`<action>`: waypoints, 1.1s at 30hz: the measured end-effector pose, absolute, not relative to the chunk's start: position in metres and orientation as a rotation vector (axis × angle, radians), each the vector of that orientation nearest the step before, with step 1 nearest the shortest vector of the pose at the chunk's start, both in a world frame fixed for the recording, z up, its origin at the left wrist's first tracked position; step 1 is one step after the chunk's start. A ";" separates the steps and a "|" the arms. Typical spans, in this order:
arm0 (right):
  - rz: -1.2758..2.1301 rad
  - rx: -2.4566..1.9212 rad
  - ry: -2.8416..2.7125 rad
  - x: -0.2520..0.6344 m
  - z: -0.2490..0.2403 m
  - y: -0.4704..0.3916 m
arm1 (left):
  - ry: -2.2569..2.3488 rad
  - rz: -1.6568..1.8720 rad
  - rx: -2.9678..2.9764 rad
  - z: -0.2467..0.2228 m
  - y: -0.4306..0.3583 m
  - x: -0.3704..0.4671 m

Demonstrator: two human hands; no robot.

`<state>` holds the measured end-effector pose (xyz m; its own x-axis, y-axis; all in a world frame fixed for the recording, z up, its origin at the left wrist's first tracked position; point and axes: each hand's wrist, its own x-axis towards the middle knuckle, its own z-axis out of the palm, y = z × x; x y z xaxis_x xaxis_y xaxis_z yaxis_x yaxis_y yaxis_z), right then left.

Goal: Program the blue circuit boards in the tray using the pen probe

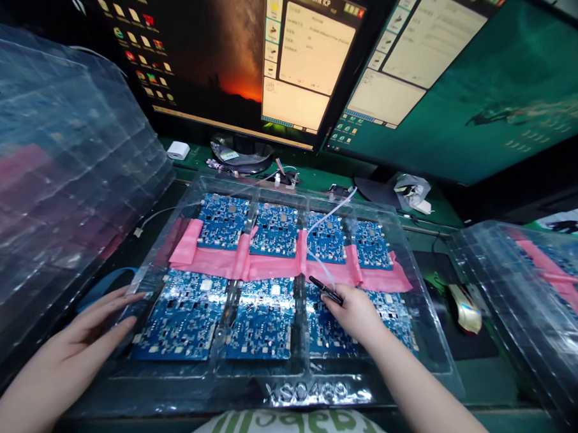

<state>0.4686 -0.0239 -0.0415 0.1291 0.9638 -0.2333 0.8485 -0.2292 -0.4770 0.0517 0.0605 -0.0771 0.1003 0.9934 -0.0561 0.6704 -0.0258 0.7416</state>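
A clear plastic tray [305,386] lies before me with several blue circuit boards [260,317] in its compartments, in two rows. Pink tape or film [272,267] runs across between the rows. My right hand [354,312] is closed around a black pen [325,289], above a front-row board right of the middle. A thin white cable [331,212] comes down from the back to this hand; its end is hidden there. At the tray's left edge is my left hand [77,341], thumb and fingers apart, with nothing visible in it.
Tall stacks of clear trays stand at the left [71,149] and the right [520,297]. Two monitors [219,54] rise behind. A mouse [463,308] is right of the tray. A blue strap [99,288] lies by my left hand. Small wired parts [285,177] sit behind the tray.
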 end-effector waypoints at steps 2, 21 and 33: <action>0.712 -2.182 -1.818 0.467 -0.041 -0.024 | 1.638 0.661 1.765 -0.077 0.060 0.051; 0.651 -2.300 -1.964 0.457 -0.040 -0.017 | 1.659 0.601 1.797 -0.050 0.063 0.069; -0.006 -2.014 -1.443 0.542 -0.005 -0.083 | 1.656 0.396 2.301 -0.010 0.109 0.108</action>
